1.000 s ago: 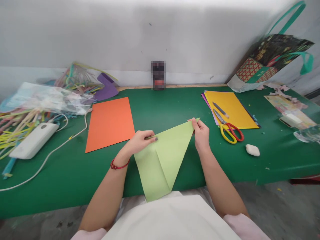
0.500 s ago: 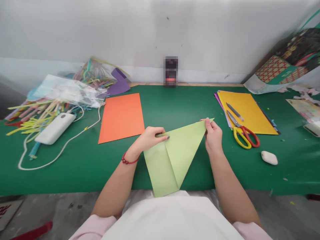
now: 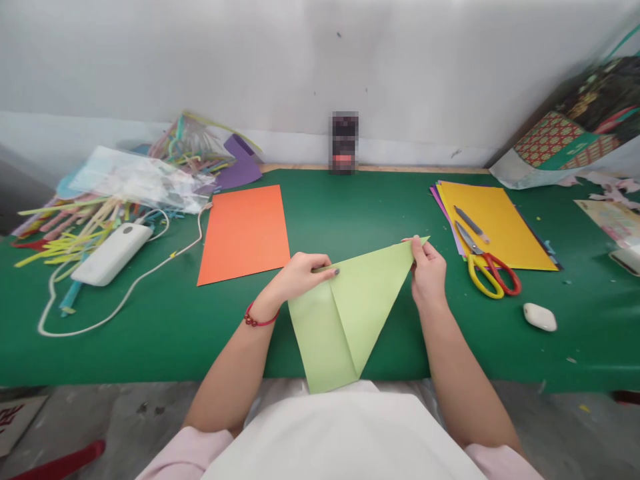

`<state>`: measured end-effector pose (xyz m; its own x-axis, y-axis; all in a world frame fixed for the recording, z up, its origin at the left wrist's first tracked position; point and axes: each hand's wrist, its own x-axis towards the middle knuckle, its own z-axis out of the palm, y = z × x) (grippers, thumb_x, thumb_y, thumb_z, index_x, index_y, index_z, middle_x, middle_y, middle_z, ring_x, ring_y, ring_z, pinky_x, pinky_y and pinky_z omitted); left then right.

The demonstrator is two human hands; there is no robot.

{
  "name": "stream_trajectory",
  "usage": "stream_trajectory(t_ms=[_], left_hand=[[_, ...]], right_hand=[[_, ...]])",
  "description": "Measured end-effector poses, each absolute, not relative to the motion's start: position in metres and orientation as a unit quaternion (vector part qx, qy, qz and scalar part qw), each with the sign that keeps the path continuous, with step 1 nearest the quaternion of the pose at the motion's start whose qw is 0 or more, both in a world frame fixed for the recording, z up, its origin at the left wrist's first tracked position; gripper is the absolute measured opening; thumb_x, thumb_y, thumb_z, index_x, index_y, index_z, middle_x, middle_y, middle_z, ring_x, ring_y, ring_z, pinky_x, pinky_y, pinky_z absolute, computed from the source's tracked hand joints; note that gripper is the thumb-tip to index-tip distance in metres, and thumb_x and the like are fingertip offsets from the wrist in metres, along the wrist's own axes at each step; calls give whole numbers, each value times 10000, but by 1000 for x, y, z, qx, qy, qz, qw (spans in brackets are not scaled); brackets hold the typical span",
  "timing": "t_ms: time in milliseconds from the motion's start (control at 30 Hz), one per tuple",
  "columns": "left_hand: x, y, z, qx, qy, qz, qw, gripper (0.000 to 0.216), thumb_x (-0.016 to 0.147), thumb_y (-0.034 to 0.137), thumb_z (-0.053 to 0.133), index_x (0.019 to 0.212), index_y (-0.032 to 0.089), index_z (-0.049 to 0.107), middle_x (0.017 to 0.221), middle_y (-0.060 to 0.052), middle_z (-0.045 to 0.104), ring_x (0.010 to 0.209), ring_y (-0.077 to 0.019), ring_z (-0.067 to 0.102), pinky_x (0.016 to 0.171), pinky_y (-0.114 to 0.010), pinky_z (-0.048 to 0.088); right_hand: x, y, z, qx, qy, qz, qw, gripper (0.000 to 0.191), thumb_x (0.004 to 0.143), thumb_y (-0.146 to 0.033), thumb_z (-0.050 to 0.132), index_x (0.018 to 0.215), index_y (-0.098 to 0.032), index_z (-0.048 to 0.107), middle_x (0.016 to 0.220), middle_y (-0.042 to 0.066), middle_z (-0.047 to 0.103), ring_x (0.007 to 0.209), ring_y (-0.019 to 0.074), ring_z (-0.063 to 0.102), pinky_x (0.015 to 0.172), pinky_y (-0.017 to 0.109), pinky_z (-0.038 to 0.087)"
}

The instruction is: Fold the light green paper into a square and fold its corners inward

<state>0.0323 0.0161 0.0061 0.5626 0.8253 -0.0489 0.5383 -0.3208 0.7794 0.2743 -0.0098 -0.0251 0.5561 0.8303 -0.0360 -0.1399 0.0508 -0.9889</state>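
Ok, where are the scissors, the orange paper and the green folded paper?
scissors (image 3: 470, 244), head view, on the metal blades near the pivot.
orange paper (image 3: 245, 233), head view, middle of the sheet.
green paper (image 3: 365, 293), head view, on the triangular folded-over flap.

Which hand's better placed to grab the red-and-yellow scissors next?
Right, probably. The right hand pinches a corner of the light green folded paper, close to the red-and-yellow-handled scissors; the left hand is across the sheet, farther off.
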Motion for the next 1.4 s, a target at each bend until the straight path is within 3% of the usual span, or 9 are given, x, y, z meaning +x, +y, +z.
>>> stream_trajectory(t_ms=[667, 1000, 1400], left_hand=[[32, 16, 6, 794, 434, 185, 383, 308, 795, 401, 530, 598, 198, 409, 574, 52, 306, 538, -101, 277, 494, -238, 224], [32, 17, 4, 799, 427, 176, 384, 264, 820, 386, 484, 639, 196, 463, 567, 51, 356, 531, -100, 306, 491, -231, 248], [31, 17, 4, 801, 427, 171, 383, 248, 835, 365, 467, 655, 194, 469, 567, 52, 367, 528, -99, 314, 489, -226, 253]], right_hand=[[273, -10, -23, -586, -287, 363, 665, 467, 600, -618, 705, 716, -168, 656, 620, -1, 603, 546, 121, 534, 514, 251, 435], [275, -9, -27, -588, -305, 355, 660, 455, 640, -617, 675, 729, -171, 653, 625, 5, 611, 554, 132, 546, 522, 260, 435], [273, -10, -23, -578, -272, 376, 671, 477, 557, -612, 737, 708, -165, 667, 620, -8, 594, 538, 106, 510, 491, 234, 407]])
